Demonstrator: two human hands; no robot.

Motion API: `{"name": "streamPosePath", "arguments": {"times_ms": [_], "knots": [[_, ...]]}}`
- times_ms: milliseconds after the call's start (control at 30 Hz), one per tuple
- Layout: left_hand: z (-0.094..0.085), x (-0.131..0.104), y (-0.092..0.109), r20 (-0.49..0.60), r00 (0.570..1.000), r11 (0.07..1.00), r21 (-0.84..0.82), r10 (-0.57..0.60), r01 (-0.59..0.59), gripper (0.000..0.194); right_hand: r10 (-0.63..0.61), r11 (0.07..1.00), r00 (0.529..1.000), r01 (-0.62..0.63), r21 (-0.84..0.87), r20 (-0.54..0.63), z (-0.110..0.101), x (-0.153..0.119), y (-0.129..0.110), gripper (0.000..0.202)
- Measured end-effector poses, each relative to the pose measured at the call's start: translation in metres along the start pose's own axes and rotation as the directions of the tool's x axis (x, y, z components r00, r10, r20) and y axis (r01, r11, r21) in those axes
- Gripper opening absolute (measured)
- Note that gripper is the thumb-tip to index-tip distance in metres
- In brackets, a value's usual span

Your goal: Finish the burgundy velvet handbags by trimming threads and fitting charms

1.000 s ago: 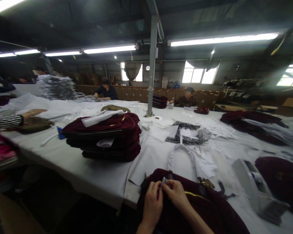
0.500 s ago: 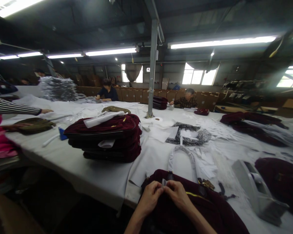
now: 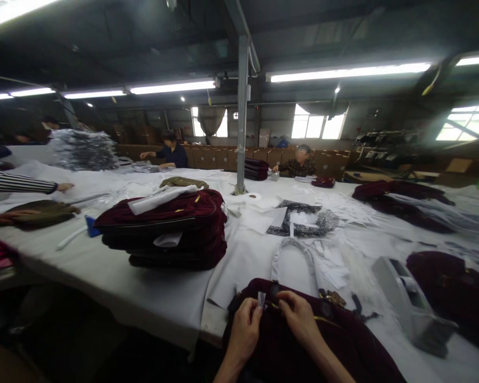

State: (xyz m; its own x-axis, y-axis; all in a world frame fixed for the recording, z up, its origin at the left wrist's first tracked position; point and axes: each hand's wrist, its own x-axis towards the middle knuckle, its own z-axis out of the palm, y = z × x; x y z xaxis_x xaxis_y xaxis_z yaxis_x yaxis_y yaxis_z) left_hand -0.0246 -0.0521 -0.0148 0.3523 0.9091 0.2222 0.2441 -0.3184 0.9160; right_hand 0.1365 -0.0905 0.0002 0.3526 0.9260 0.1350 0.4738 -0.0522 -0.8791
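Note:
A dark maroon handbag (image 3: 303,351) lies in front of me at the table's edge, its looped handle (image 3: 277,255) wrapped in pale material. My left hand (image 3: 245,324) pinches a small whitish strip (image 3: 261,299) upright above the bag's top edge. Just to the right, my right hand (image 3: 297,316) is over the yellow zip (image 3: 325,320), thumb and fingertips curled together. Whatever those fingers hold, if anything, is too small to make out. A gold-coloured charm (image 3: 335,299) sits by the handle's right base.
Left of the bag stands a stack of maroon bags (image 3: 163,229). A grey tape dispenser (image 3: 413,303) stands to the right, beside another maroon bag (image 3: 455,287). Paper and patterned scraps (image 3: 273,229) cover the middle. A metal post (image 3: 242,117) rises from the table. Co-workers sit around it.
My hands have moved apart. The whitish strip, earlier between both hands, is now in my left fingers only, while my right hand has shifted right along the bag's top. The view has turned slightly right.

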Motion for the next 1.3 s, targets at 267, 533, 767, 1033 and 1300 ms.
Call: {"name": "streamPosePath", "arguments": {"times_ms": [267,533,767,1033,1300], "knots": [[0.006,-0.003,-0.002,-0.025,0.999,0.999,0.044,0.028,-0.027,0.021,-0.04,0.993,0.999,0.036,0.11,0.028,0.02,-0.018,-0.022,0.028],[0.01,-0.01,-0.01,-0.048,0.997,0.983,0.175,0.066,-0.057,0.021,-0.049,0.992,0.997,0.042,0.122,0.053,0.031,-0.013,-0.018,0.017],[0.015,-0.016,-0.018,-0.09,0.989,0.903,0.424,0.121,-0.072,0.023,-0.093,0.982,0.993,0.08,0.169,0.074,0.029,-0.019,-0.012,0.015],[0.02,-0.02,-0.016,-0.122,0.98,0.826,0.56,0.156,-0.062,0.027,-0.167,0.977,0.981,0.15,0.153,0.101,0.027,-0.016,-0.009,0.017],[0.016,-0.018,-0.008,-0.138,0.989,0.925,0.379,0.048,0.008,0.021,-0.176,0.969,0.98,0.155,0.193,0.097,0.027,-0.013,0.0,0.019]]}}
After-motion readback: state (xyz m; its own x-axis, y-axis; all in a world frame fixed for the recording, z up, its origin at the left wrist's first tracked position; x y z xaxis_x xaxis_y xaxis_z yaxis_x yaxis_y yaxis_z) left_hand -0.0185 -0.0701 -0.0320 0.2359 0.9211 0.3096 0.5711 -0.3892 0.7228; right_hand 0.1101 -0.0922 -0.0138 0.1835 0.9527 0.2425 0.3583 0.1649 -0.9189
